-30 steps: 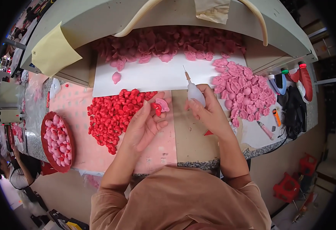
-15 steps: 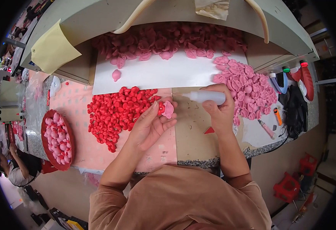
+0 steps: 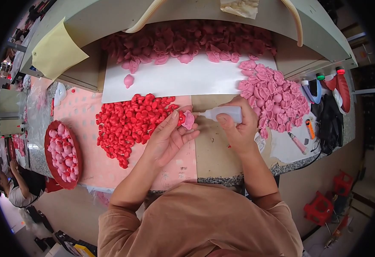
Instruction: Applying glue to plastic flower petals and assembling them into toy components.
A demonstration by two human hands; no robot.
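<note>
My left hand (image 3: 170,139) pinches a small red piece (image 3: 181,118) together with a pink cupped piece (image 3: 188,120) at its fingertips. My right hand (image 3: 242,128) is wrapped round a translucent squeeze bottle (image 3: 228,114) lying nearly level. The bottle's thin nozzle points left, its tip right by the pink piece; whether they touch I cannot tell. A heap of glossy red pieces (image 3: 129,124) lies left of my left hand. Beyond my right hand spreads a pile of pink cupped pieces (image 3: 277,100).
A red bowl (image 3: 79,171) of pink and red pieces stands at the left. More pink pieces (image 3: 162,47) crowd under a grey hood (image 3: 187,13). At the right lie an orange cutter (image 3: 310,129), a tube (image 3: 298,143) and capped bottles (image 3: 342,92). Another person (image 3: 20,188) sits far left.
My right hand has brought the bottle left and slightly down, so its nozzle now reaches the pink piece. My left hand has stayed nearly still, holding the same pieces.
</note>
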